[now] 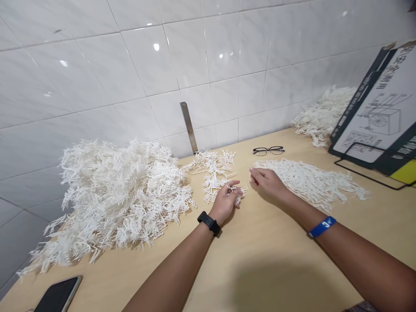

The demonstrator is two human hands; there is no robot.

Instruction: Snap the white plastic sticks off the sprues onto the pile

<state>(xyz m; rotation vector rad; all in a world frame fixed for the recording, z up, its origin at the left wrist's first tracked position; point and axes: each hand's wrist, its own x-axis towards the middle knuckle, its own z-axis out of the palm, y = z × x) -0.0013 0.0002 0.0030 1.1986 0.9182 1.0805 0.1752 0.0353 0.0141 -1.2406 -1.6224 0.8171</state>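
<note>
My left hand, with a black band on its wrist, is closed around a branched white plastic piece whose thin prongs stick out past the fingers. To its right, my right hand is pinched, thumb against fingertips; whatever it holds is too small to make out. That hand is beside a flat spread of small, thin white pieces. Just beyond my left hand lies a small cluster of branched white pieces. A large tangled heap of the same branched pieces rises at the left.
Eyeglasses lie behind the spread pieces. On the right stand a printed box and a black wire frame, with another white pile behind. A phone is at front left. A metal strip is against the tiled wall.
</note>
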